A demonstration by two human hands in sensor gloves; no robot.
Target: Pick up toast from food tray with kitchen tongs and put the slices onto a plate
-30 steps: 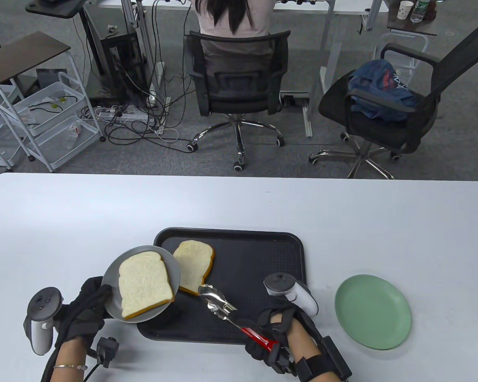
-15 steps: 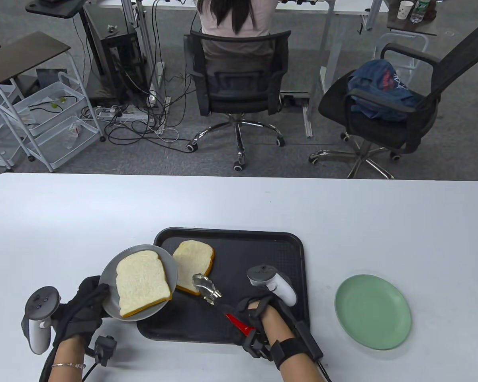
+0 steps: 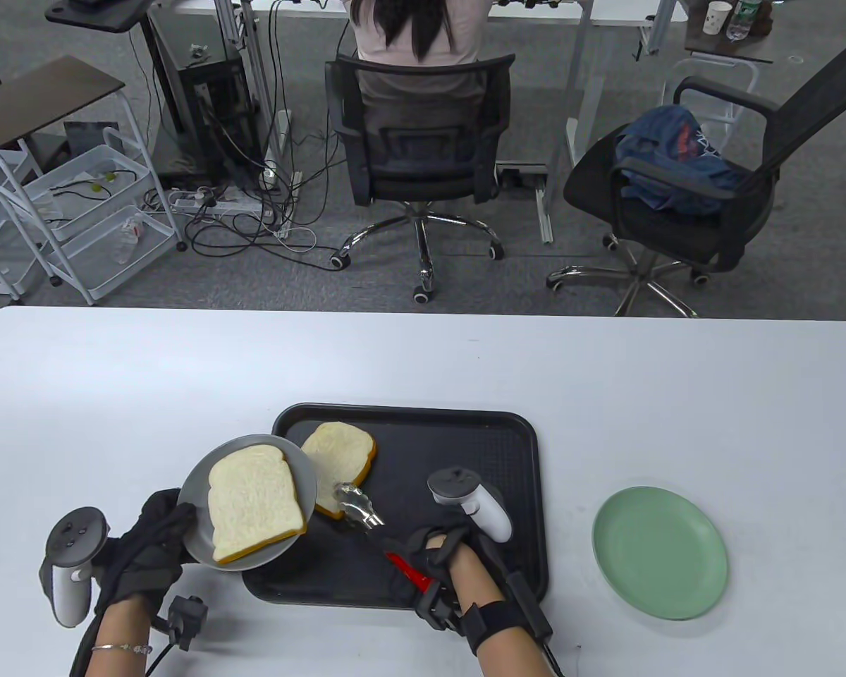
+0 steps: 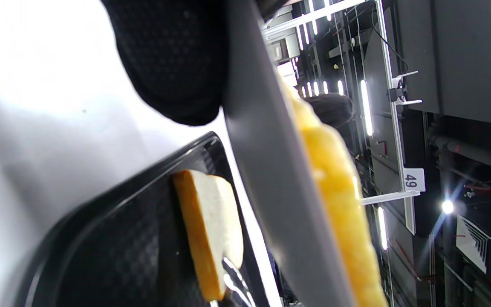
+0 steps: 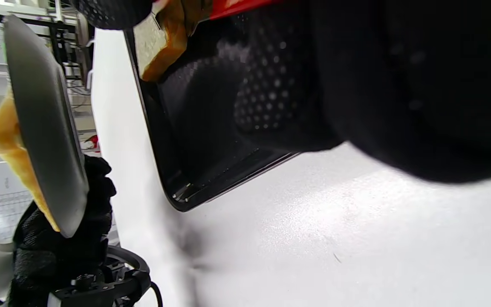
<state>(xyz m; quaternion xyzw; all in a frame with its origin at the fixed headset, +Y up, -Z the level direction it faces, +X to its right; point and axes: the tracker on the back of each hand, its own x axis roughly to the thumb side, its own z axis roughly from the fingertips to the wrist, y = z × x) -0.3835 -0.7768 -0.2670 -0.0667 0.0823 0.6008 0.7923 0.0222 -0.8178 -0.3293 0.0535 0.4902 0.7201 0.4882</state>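
Item: left hand [image 3: 144,546]. Grip closed on the near rim of the grey plate [image 3: 196,486], held tilted above the desk [image 3: 423,367] at the tray's left corner. One slice [image 3: 254,502] lay on the plate; it showed edge-on in the left wrist view.

Item: right hand [image 3: 437,564]. Grip closed round the red handle of the tongs [image 3: 370,518], over the near part of the black tray [image 3: 465,451].

Item: second slice [image 3: 338,458]. On the tray's left part, just beside the plate's rim. Its near edge sat between the metal tips of the tongs; the left wrist view showed the tips [image 4: 235,279] against its lower crust.

Item: green plate [image 3: 659,553]. On the desk right of the tray, bare.

Change over the last second: the right hand moved left and forward across the tray, and the tongs went from lying short of the slice to reaching its near corner. The slice shifted slightly away from the hand. The grey plate barely moved.

Judgement: the tongs looked set to clamp the second slice; whether they had already bitten could not be told. One slice transferred, one remaining. A corner hold on soft bread might tear or let it droop on lifting.
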